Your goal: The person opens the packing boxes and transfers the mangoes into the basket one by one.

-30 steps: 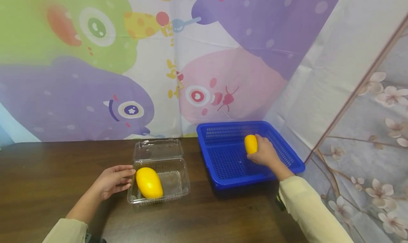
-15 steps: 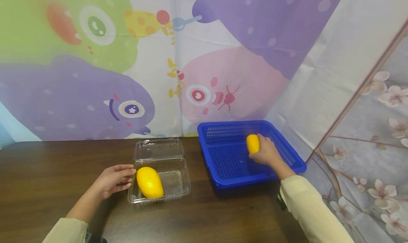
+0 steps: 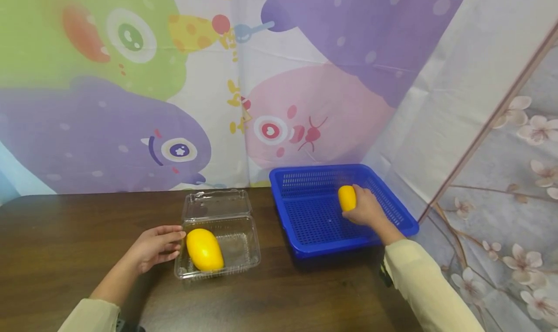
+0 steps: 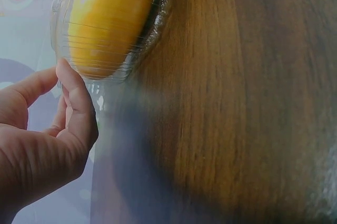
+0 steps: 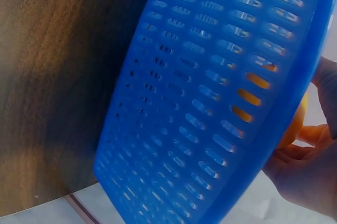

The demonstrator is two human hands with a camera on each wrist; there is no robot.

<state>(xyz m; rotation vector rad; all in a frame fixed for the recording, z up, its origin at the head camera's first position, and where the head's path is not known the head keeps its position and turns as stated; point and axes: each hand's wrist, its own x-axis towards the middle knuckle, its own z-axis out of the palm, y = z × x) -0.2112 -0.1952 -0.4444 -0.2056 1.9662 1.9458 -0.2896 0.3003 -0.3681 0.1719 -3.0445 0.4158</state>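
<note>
My right hand (image 3: 365, 207) grips a yellow mango (image 3: 347, 198) inside the blue plastic basket (image 3: 320, 249), over its right half. In the right wrist view, the mango (image 5: 296, 124) shows partly past the basket's rim and through its slots; most of it is hidden. At the left, a second, larger mango (image 3: 205, 249) lies in a clear plastic clamshell container (image 3: 239, 245), whose lid (image 3: 216, 205) is folded back. My left hand (image 3: 153, 249) pinches the left rim of this container between thumb and index finger, as the left hand (image 4: 52, 129) shows in the left wrist view.
Both containers stand on a dark brown wooden table (image 3: 257, 303), the basket to the right of the clamshell. A cartoon-printed cloth (image 3: 218, 80) hangs behind the table. Along the right side runs a flower-patterned panel (image 3: 501, 216) close to the basket.
My right hand and its mango have shifted slightly to the right within the basket. The left hand and the clear container have stayed in place.
</note>
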